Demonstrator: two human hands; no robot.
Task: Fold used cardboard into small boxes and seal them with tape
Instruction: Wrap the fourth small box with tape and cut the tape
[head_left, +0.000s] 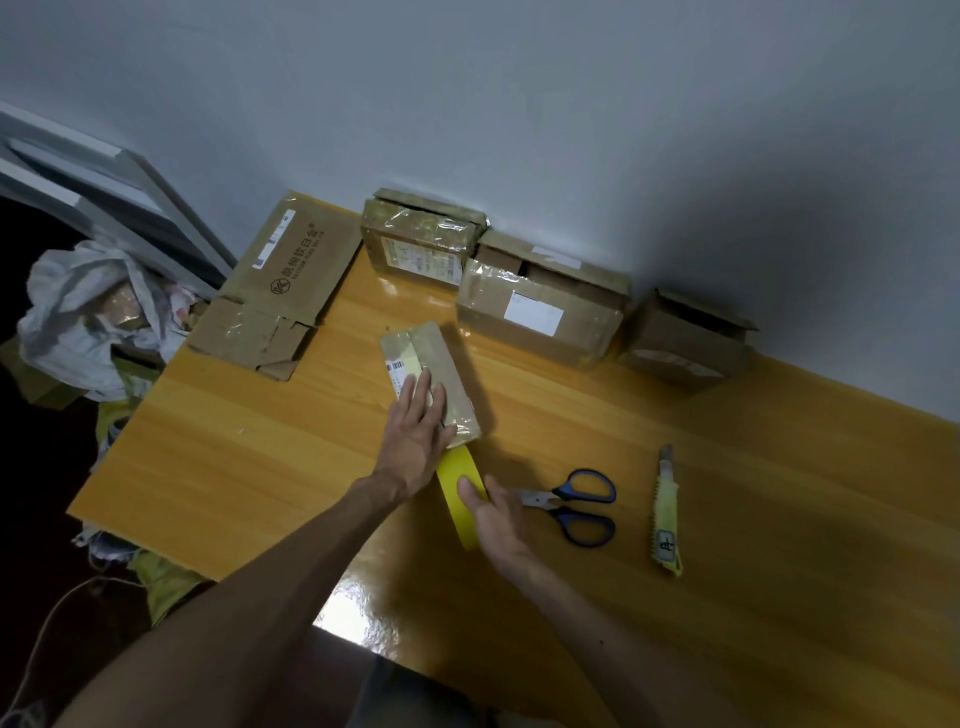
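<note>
Right grip clamps tape roll; left grip, fingers straight, presses small box.

At the centre of the frame my left hand presses flat on a small box on the table. Just below it, my right hand grips a yellow tape roll. Scissors and a knife lie to the right. Bigger boxes line the wall above.

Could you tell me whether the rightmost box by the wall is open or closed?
Open: the rightmost box has its top flaps raised, exposing the inside.
</note>
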